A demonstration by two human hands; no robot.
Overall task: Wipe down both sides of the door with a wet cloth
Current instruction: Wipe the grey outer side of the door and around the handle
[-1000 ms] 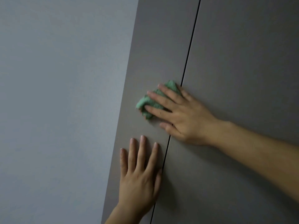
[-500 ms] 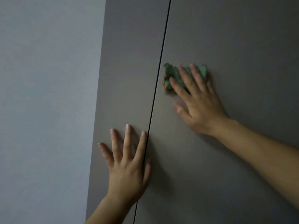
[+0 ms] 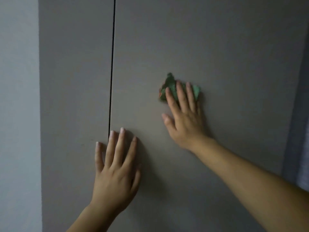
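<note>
A grey-brown door (image 3: 217, 47) fills most of the view, with a thin dark vertical gap (image 3: 112, 64) between it and a narrow panel of the same colour (image 3: 75, 72) on the left. My right hand (image 3: 184, 118) presses a crumpled green cloth (image 3: 170, 87) flat against the door, fingers spread over it; the cloth shows above and beside the fingertips. My left hand (image 3: 115, 166) lies flat and open lower down, fingers apart, across the bottom of the gap, holding nothing.
A pale grey wall (image 3: 18, 114) runs down the left edge. At the far right a darker bluish strip (image 3: 301, 131) borders the door's edge.
My right hand has slid the cloth to the right, from the gap onto the middle of the door. The view has shifted right, and my left hand now straddles the gap.
</note>
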